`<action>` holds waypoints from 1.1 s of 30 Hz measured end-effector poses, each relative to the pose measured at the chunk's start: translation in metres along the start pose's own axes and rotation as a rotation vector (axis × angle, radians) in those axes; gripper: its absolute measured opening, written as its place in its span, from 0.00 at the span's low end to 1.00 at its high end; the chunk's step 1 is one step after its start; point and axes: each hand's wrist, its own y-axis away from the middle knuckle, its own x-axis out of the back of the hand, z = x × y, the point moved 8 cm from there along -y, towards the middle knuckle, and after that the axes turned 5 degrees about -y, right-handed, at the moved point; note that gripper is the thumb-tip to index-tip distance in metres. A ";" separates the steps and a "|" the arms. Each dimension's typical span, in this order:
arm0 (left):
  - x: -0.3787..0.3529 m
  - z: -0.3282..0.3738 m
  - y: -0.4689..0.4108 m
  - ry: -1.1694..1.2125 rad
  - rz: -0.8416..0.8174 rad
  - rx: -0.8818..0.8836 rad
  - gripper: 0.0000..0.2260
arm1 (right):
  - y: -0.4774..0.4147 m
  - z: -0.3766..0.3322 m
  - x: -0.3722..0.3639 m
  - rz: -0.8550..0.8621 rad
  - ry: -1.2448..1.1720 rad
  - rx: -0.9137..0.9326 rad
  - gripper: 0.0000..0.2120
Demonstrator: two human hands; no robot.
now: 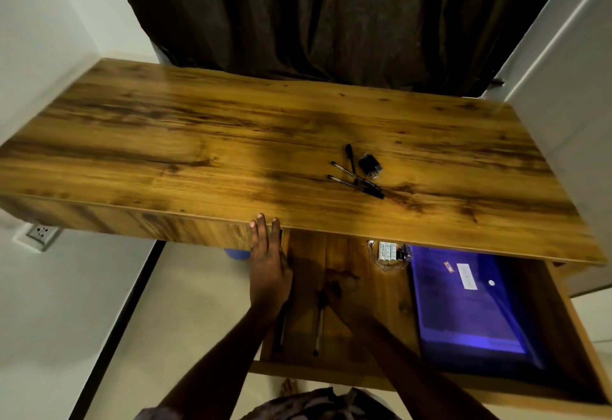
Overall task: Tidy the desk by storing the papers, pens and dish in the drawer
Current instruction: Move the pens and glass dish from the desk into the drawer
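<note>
Head view: the step in hand looks like putting a pen (pixel 319 327) into the open drawer (pixel 314 371). Best bet is to lay it flat on the drawer floor, lengthwise, clear of the dish (pixel 389 257) and the blue folder (pixel 470 307), so it doesn't roll, then go back up for the rest.

The left hand (pixel 269 264) is flat with its fingers straight and close together. It rests against the table (pixel 231 141) front edge by the drawer's left side and holds nothing. The right hand (pixel 341 287) is down inside the drawer in heavy shadow, over the pen's top end. Can't tell if it's pinching the pen or just lying on it.

The dish sits at the back of the drawer, partly under the table top, with the folder just to its right. Loose pens (pixel 356 178) are still on the table beside a small black thing (pixel 368 164).
</note>
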 end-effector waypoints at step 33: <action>-0.008 -0.007 -0.003 -0.010 -0.018 -0.016 0.26 | -0.105 -0.097 0.215 0.592 0.010 0.205 0.06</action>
